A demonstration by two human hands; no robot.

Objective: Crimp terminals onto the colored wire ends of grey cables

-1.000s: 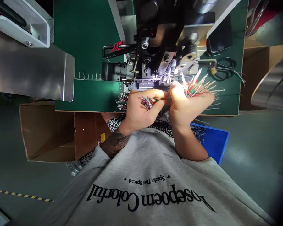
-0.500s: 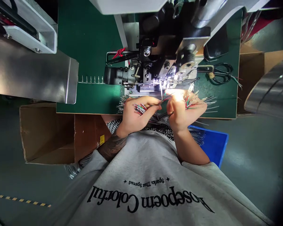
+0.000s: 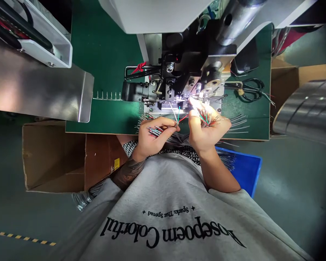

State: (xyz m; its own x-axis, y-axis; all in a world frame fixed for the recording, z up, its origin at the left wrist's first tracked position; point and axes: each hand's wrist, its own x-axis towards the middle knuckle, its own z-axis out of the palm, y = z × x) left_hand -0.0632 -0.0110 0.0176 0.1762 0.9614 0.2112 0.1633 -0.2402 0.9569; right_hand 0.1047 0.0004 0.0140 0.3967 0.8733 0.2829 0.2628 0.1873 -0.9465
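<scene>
My left hand [image 3: 153, 139] is closed, thumb and forefinger pinching a multi-core cable. From that pinch fan a white wire [image 3: 173, 111], a green wire [image 3: 179, 114] and a red wire [image 3: 183, 118]. Several other coloured wire ends [image 3: 154, 131] stick out behind the left thumb. My right hand [image 3: 209, 132] is closed round a bunch of cables with red, green and white ends [image 3: 206, 116]. Its raised fingertip lies in bright light at the crimping machine [image 3: 179, 99], and its thumb is close to the red wire's end. Glare hides whether they touch.
A strip of metal terminals [image 3: 108, 96] runs into the machine from the left. Scissors [image 3: 251, 88] with dark handles lie right on the green table [image 3: 105, 47]. Below are a cardboard box [image 3: 54, 159] and a blue bin [image 3: 247, 172]. A metal guard [image 3: 43, 90] juts in at left.
My left hand has drawn back from the machine and to the left. The white wire's tip has left the machine's lit area, and the wires are now spread apart. The view has shifted slightly.
</scene>
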